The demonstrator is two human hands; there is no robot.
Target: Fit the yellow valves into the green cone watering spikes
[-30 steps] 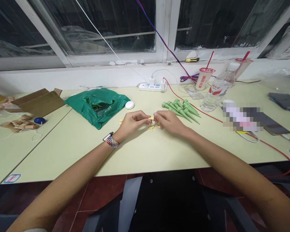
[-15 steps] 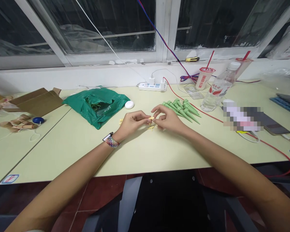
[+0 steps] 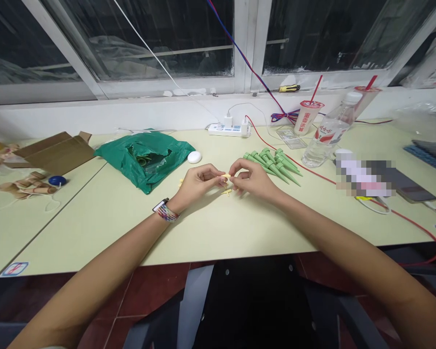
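Note:
My left hand (image 3: 198,183) and my right hand (image 3: 252,179) meet over the middle of the pale table (image 3: 218,223). Both pinch a small yellow plastic piece (image 3: 226,176) between their fingertips. Another small yellow piece (image 3: 226,192) lies on the table just below it, and one more (image 3: 181,183) peeks out left of my left hand. A pile of several green cone-shaped spikes (image 3: 274,164) lies just right of my right hand. A bracelet and watch sit on my left wrist.
A crumpled green plastic bag (image 3: 145,156) and a white oval object (image 3: 194,157) lie to the left. A power strip (image 3: 228,130), a cup with a straw (image 3: 307,117), a water bottle (image 3: 327,134), red cables, a phone (image 3: 407,186) and cardboard (image 3: 54,151) ring the area.
My right hand's fingers lifted off the table and closed in on the yellow piece held at my left fingertips. The left hand stayed put.

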